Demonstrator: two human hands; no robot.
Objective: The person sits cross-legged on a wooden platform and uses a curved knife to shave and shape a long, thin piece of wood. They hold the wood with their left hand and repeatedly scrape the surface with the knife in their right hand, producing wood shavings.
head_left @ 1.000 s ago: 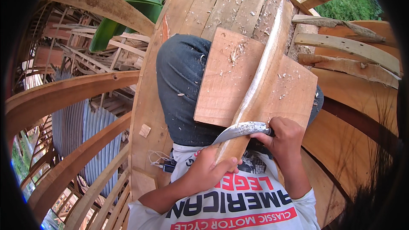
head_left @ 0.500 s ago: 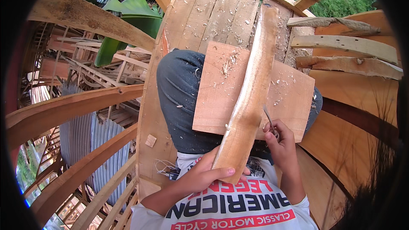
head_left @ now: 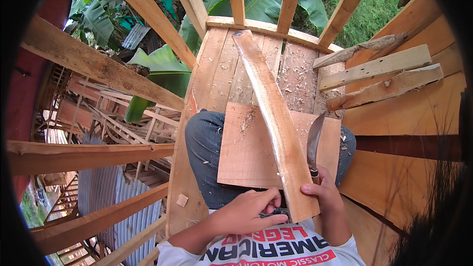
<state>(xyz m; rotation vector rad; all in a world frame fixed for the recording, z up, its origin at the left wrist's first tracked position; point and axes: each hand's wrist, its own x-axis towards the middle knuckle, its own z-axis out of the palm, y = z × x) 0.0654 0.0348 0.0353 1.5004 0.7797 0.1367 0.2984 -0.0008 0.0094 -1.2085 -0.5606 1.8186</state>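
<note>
Turning the plank [head_left: 277, 124] toward eleven o'clock, my right grip [head_left: 325, 192] held it and the knife [head_left: 314, 143]; left grip [head_left: 251, 209] released, cutting paused.

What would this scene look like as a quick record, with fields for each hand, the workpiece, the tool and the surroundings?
Left hand: beside the near end, thumb and fingers parted; contact unclear
Right hand: holds the knife, thumb on the curved wooden piece
Workpiece: curved wooden piece, slanting over a flat board, pale strip along its left edge
Tool: knife, curved blade pointing away from the body
Surroundings: plank floor, shavings, wooden ribs, corrugated sheet, green leaves
</note>
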